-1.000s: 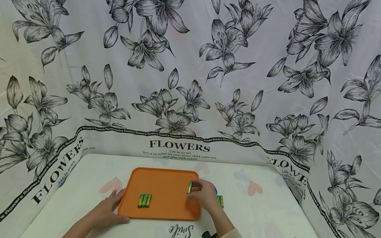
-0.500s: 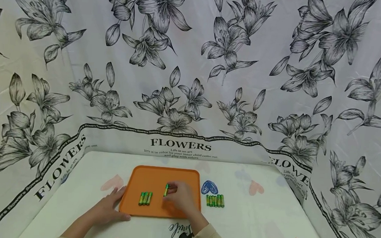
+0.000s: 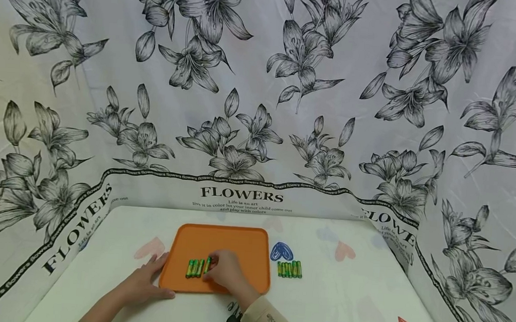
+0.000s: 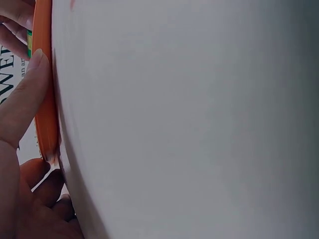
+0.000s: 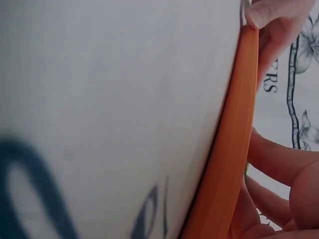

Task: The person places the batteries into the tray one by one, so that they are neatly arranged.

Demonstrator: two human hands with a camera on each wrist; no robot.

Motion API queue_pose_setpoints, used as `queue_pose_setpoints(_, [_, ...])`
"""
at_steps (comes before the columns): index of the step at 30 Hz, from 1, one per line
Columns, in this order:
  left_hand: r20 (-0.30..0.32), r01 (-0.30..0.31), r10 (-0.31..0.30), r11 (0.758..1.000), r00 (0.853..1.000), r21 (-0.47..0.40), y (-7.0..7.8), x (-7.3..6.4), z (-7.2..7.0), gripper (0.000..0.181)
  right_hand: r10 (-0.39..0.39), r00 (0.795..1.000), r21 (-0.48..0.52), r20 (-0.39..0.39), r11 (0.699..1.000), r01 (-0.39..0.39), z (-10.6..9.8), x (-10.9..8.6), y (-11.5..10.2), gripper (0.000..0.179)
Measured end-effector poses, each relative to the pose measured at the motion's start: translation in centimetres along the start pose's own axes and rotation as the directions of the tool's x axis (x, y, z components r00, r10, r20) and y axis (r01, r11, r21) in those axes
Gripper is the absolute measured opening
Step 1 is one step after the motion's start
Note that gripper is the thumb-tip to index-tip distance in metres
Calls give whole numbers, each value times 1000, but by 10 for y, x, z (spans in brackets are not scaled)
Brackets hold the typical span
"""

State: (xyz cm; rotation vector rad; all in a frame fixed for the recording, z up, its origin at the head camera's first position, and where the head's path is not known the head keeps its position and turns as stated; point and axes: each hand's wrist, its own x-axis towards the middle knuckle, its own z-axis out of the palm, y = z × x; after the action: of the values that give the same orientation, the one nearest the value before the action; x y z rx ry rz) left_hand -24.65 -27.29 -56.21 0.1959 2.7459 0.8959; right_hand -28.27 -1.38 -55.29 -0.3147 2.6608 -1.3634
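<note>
My right hand (image 3: pixel 228 272) pinches a green AA-style battery (image 3: pixel 207 265) between thumb and fingers, over the orange tray (image 3: pixel 225 239). The battery stands just right of a row of three like it (image 3: pixel 194 268) on the tray's left half, with a narrow gap between. My left hand (image 3: pixel 143 281) holds the tray's near left corner, thumb along the front wall and fingers against the left side. In the left wrist view, the thumb (image 4: pixel 27 97) lies on the tray wall and a bit of green shows behind the rim. The right wrist view mostly hides the held battery.
Several more green batteries (image 3: pixel 290 269) lie side by side on the table, right of the tray. The pale tablecloth (image 3: pixel 356 297) carries printed hearts and writing. A floral curtain (image 3: pixel 242 130) closes off the back and sides.
My right hand has carried the battery leftward across the tray, from its right edge to beside the row. The left hand has stayed at the tray's corner.
</note>
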Motion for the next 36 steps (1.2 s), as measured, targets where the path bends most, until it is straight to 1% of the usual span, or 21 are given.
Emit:
queue_pose_setpoints(2, [-3,-8,8,1000,1000,0,0,1,0,120,9,1000,-32,4,999,-8,2,2,-1,56])
queue_pose_setpoints(6, [-7,-16,16,1000,1000,2,-1,1,-1,119,13,1000,-51,6,999,-13,5,3,-1,56])
queue_pose_setpoints(11, [-3,-13,13,1000,1000,3,1,1,-2,120,17,1000,-43,3,999,-17,5,5,1,59])
queue_pose_setpoints(15, [6,-9,9,1000,1000,-11,4,1,-2,120,12,1000,-19,13,1000,-11,0,5,2,63])
queue_pose_setpoints(19, [7,5,-5,1000,1000,-12,3,0,-2,121,-6,1000,59,19,998,5,-9,5,4,66])
queue_pose_setpoints(22, [3,9,-9,1000,1000,-5,2,0,-2,121,-11,1000,119,7,993,10,-16,6,8,65])
queue_pose_setpoints(24, [4,10,-10,1000,1000,-4,2,0,-2,121,-1,1000,149,1,989,1,-22,6,10,67])
queue_pose_setpoints(28, [7,11,-11,1000,1000,-10,4,1,-3,121,-6,1000,199,-11,980,8,-37,2,14,73])
queue_pose_setpoints(32, [8,7,-7,1000,1000,-16,5,1,-3,120,4,999,229,-32,973,4,-54,-3,21,74])
queue_pose_setpoints(36, [11,7,-7,1000,1000,-12,4,1,-3,120,8,997,215,-72,977,7,-71,-12,24,71])
